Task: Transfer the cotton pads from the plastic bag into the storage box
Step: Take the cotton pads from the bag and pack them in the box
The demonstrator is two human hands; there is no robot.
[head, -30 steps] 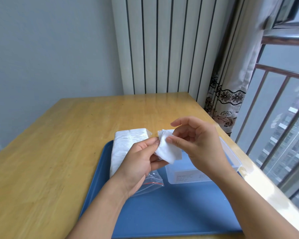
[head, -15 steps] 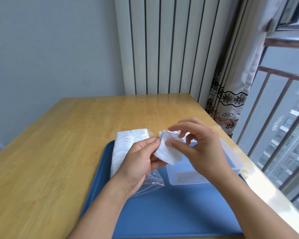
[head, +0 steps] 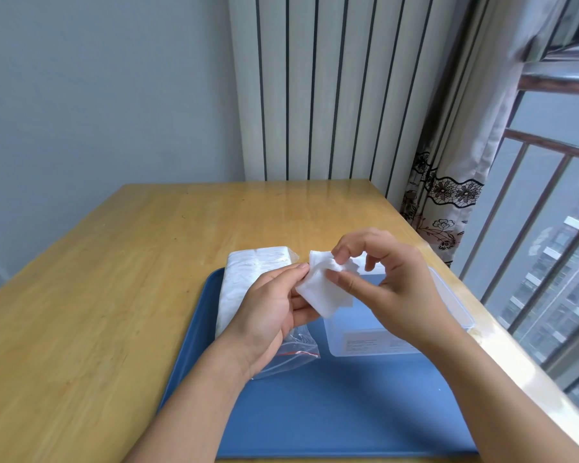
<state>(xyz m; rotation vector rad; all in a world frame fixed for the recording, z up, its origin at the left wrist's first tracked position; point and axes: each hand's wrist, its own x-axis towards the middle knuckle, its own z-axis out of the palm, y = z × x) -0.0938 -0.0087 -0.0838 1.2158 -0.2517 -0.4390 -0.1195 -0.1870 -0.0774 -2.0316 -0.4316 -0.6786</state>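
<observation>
Raised slightly, cotton pads (head: pixel 321 292) are pinched by left hand (head: pixel 268 315) and right hand (head: pixel 395 289); storage box (head: pixel 448 302) sits beneath, right of plastic bag (head: pixel 248 279).

Centre frame: left hand (head: pixel 268 315) and right hand (head: pixel 395 289) both pinch white cotton pads (head: pixel 325 289) above clear storage box (head: pixel 452 295). Plastic bag (head: pixel 248 279) lies centre-left on blue tray (head: pixel 331 412), wooden counter (head: pixel 114 279) beneath.

White cotton pads (head: pixel 321 292), blue tray (head: pixel 331 412), seemingly floral-patterned curtain (head: pixel 448 195).
</observation>
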